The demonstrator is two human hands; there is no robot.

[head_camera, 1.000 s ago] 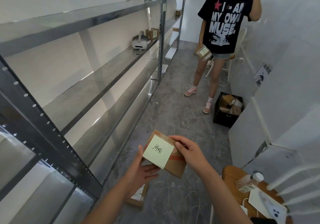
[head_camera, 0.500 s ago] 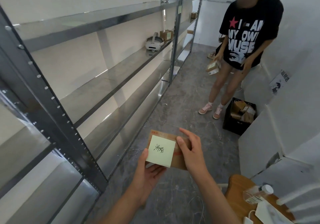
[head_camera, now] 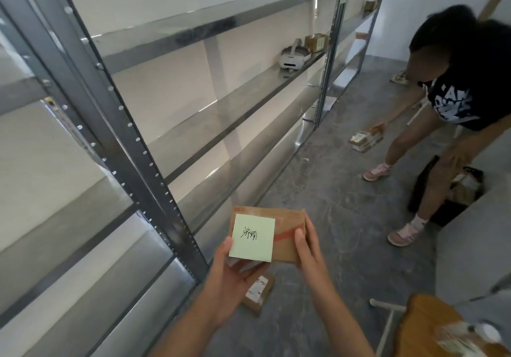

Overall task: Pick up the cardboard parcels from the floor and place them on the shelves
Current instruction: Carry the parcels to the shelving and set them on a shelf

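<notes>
Head view, parcel in hand: a flat cardboard parcel [head_camera: 287, 235] held level in front of the body, above the floor [head_camera: 326, 190] and just beside the metal shelving [head_camera: 177, 141]; not yet on any shelf
Note: a pale green sticky note [head_camera: 253, 237] with handwriting lies on the parcel's top face
Left grip: left hand [head_camera: 232, 276] under the near left corner, thumb on the note's edge, grasping the parcel
Right grip: right hand [head_camera: 308, 248] clasped on the parcel's right end, thumb on top, fingers behind
Progress: one small parcel [head_camera: 316, 42] already sits far along the middle shelf beside a white headset [head_camera: 293, 58], and more boxes show on the far bay; the shelf boards nearest look bare
Left to do: a labelled parcel [head_camera: 258, 291] lies on the floor below the hands; a black crate [head_camera: 442, 199] at the right appears to hold more, though its contents are blurred
Judgement: early to middle of the job, with this parcel about to be shelved
Other person: a second person [head_camera: 456, 113] bends forward in the aisle, holding a parcel [head_camera: 366, 137] low over the floor
In the way: the dark upright post [head_camera: 138, 146] stands between the hands and the nearest bay; the aisle is narrow and shared
Lower right: a wooden desk [head_camera: 431, 326] with blurred items, well clear of the shelving
</notes>
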